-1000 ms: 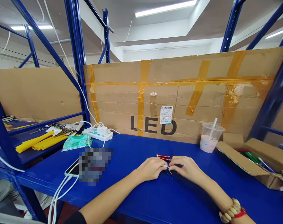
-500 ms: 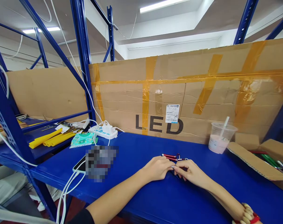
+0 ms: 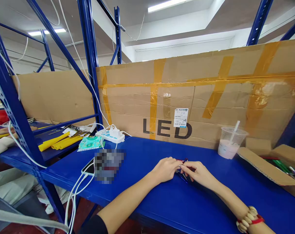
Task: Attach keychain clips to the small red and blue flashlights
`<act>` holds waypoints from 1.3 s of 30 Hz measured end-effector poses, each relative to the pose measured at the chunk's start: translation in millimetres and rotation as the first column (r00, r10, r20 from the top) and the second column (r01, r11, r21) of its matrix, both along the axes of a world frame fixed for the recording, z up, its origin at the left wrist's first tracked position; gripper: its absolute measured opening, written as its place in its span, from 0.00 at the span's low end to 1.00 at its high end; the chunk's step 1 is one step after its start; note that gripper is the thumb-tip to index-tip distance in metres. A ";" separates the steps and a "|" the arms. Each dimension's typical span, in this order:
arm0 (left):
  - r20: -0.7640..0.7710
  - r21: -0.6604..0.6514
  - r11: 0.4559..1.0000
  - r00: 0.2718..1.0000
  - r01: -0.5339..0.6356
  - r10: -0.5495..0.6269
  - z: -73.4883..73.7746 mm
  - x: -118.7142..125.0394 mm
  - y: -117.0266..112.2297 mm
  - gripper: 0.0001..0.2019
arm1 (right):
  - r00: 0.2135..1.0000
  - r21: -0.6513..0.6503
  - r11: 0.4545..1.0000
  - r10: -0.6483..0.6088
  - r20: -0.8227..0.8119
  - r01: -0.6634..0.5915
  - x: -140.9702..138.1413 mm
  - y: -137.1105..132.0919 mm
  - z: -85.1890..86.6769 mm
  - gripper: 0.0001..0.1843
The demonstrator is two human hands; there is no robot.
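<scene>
On the blue tabletop (image 3: pixel 147 149), my left hand (image 3: pixel 165 169) and my right hand (image 3: pixel 197 172) meet at the fingertips. Both are closed in a pinch, and what lies between the fingers is too small and covered to name. A slim shiny red metallic piece (image 3: pixel 180 160) shows just beyond the fingers, mostly hidden by them. Beneath the fingers are small dark blue, shiny pieces (image 3: pixel 182 176), partly covered by my right hand. A beaded bracelet and a red band circle my right wrist.
An open cardboard box (image 3: pixel 261 167) with green and purple shiny items stands at right, near a plastic cup (image 3: pixel 231 143) with a straw. At left are a phone (image 3: pixel 88 167) with white cables, a power strip (image 3: pixel 110 136), a green packet (image 3: pixel 90 143) and yellow tubes (image 3: pixel 64 142).
The view has shifted slightly left. My hands stay together but now cover more of the red metallic pieces, and more of the dark pieces shows below the fingers.
</scene>
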State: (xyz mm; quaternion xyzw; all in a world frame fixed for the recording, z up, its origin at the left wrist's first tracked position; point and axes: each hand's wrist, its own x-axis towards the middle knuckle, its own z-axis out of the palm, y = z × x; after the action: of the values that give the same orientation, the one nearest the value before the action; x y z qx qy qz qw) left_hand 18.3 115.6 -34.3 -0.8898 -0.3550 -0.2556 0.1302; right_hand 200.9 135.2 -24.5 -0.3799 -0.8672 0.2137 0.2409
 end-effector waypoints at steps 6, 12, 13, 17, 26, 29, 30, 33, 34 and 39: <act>0.038 0.030 0.997 0.997 -0.073 0.072 -4.6 -0.8 6.6 0.12 | 0.991 0.341 0.931 -0.129 -0.039 0.135 3.7 -1.8 9.0 0.25; 0.086 -0.001 0.998 0.995 -0.058 0.057 -4.6 -2.7 9.3 0.13 | 0.985 0.446 0.886 -0.058 -0.165 0.127 5.0 4.1 4.9 0.21; 0.093 0.002 0.999 0.994 -0.052 0.051 -4.6 -2.9 9.6 0.13 | 0.985 0.460 0.882 -0.028 -0.171 0.105 5.2 5.0 4.2 0.21; 0.083 0.003 0.999 0.996 -0.042 0.042 -4.6 -3.6 9.6 0.12 | 0.983 0.500 0.863 0.024 -0.181 0.071 5.8 6.1 3.7 0.21; 0.065 -0.012 0.998 0.996 -0.054 0.055 -0.8 -3.2 4.9 0.11 | 0.983 0.532 0.843 0.023 -0.180 0.078 4.9 2.3 6.0 0.21; 0.078 -0.026 0.999 0.996 -0.036 0.038 0.8 -3.3 2.6 0.11 | 0.985 0.551 0.832 0.041 -0.168 0.060 5.7 1.1 6.2 0.18; 0.085 -0.028 0.999 0.996 -0.025 0.027 0.9 -3.4 2.0 0.11 | 0.985 0.556 0.830 0.046 -0.168 0.056 6.0 0.8 6.1 0.17; 0.107 -0.037 0.999 0.994 -0.003 0.007 -0.1 -4.1 1.2 0.11 | 0.983 0.574 0.818 0.066 -0.170 0.044 6.4 -0.4 5.7 0.17; 0.114 -0.043 0.999 0.994 0.000 0.004 -0.8 -4.4 1.1 0.11 | 0.983 0.585 0.810 0.069 -0.169 0.044 6.5 -0.7 5.5 0.17; 0.137 -0.089 0.996 0.991 0.024 -0.012 -3.6 -4.9 -0.2 0.11 | 0.991 0.658 0.752 0.060 -0.117 0.032 8.7 -2.2 5.1 0.20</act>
State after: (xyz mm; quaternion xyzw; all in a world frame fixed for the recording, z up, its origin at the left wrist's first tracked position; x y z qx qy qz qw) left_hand 13.4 115.4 -37.9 -0.8785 -0.3661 -0.3005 0.0630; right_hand 209.6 133.0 -19.3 -0.2496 -0.8720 -0.0793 0.4136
